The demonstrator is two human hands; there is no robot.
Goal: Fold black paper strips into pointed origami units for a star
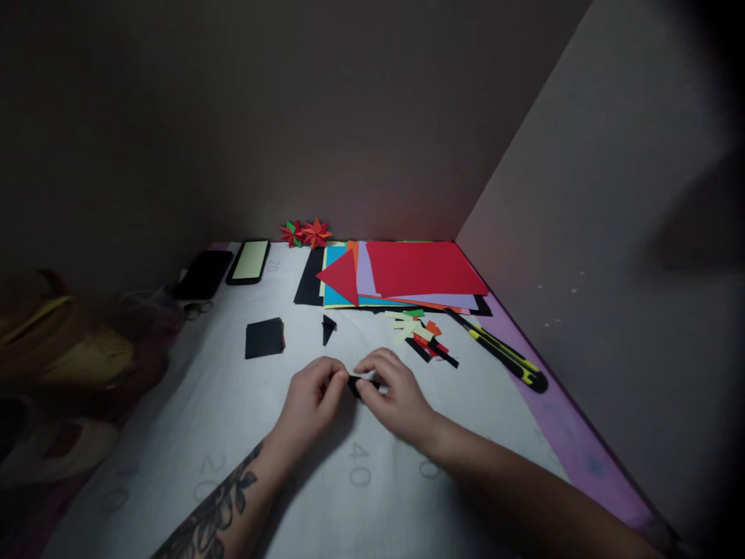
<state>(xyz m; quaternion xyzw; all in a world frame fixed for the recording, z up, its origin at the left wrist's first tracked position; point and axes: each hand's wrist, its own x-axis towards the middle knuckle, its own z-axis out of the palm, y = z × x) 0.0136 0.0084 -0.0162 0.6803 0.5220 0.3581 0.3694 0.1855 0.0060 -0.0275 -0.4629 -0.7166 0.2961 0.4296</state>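
My left hand (314,396) and my right hand (393,392) meet at the middle of the white cutting mat (233,435). Both pinch a small folded piece of black paper (356,384) between their fingertips, just above the mat. A small folded black triangle (328,328) lies a little beyond my hands. To its left lies a stack of black paper squares (264,338) with a red edge showing.
Coloured paper sheets (407,276) with a red one on top lie at the back right. Paper scraps (422,334) and a yellow-black utility knife (504,353) lie beside them. Two phones (233,268) and paper flowers (306,233) sit at the back. Walls close the back and right.
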